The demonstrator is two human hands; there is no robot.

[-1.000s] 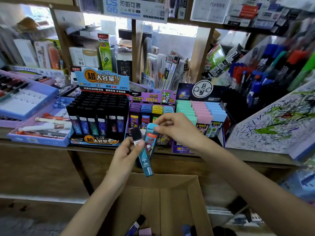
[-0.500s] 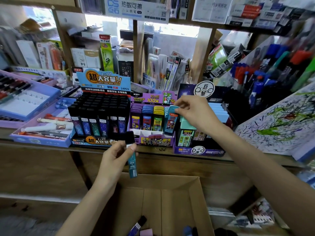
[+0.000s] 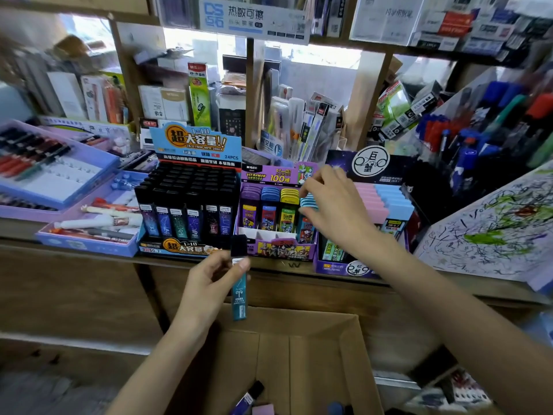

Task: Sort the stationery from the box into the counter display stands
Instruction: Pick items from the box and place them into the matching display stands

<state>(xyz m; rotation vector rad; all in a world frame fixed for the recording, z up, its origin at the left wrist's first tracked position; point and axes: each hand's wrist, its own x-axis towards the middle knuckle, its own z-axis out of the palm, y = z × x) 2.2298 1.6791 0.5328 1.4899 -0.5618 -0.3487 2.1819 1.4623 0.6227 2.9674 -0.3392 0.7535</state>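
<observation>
- Step in hand, as I read it: right hand (image 3: 335, 211) seats a light-blue lead case (image 3: 308, 201) in the far-right col. of the purple stand (image 3: 278, 248), approx 12 o'clock from the cardboard box (image 3: 353, 339).
- Right hand: index on top, thumb lower down, pinching the case's upper end.
- To do it well: keep the case upright and in line w/ the light-blue col., not the yellow one at its 9 o'clock. Push straight down till the cap sits level w/ its neighbours. Let go only once it stands alone, else it may tip fwd over the low front wall.
- Left hand (image 3: 206, 283) is well apart, at 7 o'clock from the right one. It's clamped on a teal lead tube (image 3: 240, 298), thumb & fingertips just under its black cap. The tube hangs vertical above the box's far edge.
- That tube prob. belongs in the black stand (image 3: 179, 247), at 11 o'clock from the left hand: same black caps, same slim bodies. Front row looks full; can't tell where a free slot is.
- Looks: the case is short w/ a rounded pale-blue cap and a colourful cartoon label below. It's prob. light plastic, easy to pinch. The tube is long & slim, teal w/ small white print.
- More stock at 6 o'clock: a purple-blue tube (image 3: 247, 399) w/ black cap lies in the box, so the task isn't done.
</observation>
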